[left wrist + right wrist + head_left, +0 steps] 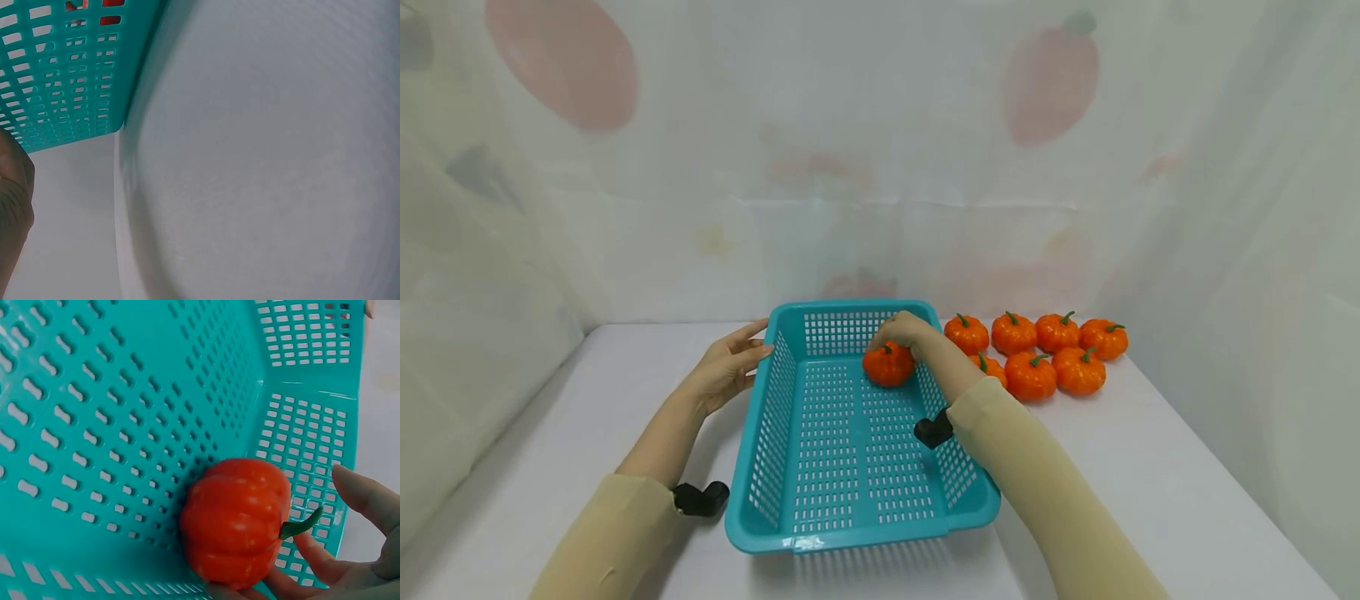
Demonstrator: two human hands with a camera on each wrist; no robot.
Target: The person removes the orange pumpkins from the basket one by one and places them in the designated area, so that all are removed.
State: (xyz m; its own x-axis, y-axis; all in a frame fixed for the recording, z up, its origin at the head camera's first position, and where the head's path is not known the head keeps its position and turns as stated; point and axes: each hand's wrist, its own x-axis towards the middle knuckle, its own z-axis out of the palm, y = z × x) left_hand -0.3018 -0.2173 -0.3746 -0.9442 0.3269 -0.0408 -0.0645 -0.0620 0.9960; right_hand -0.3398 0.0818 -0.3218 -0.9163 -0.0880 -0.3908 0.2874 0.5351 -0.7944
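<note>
A turquoise plastic basket (859, 442) with perforated walls stands on the white table. Inside its far right corner rests a small orange pumpkin (237, 522) with a green stem. My right hand (904, 329) reaches over it from the right. In the right wrist view its fingers (284, 584) touch the pumpkin's side, while the thumb (369, 495) stands apart from it. On the basket's left side, my left hand (727, 367) touches the rim with fingers fairly straight. Only part of that hand shows in the left wrist view, beside the basket's wall (75, 75).
Several more orange pumpkins (1030, 377) stand in two rows on the table just right of the basket, one partly hidden by the right forearm. A pale printed curtain (880, 167) hangs behind and along both sides. White tabletop (647, 375) extends left of the basket.
</note>
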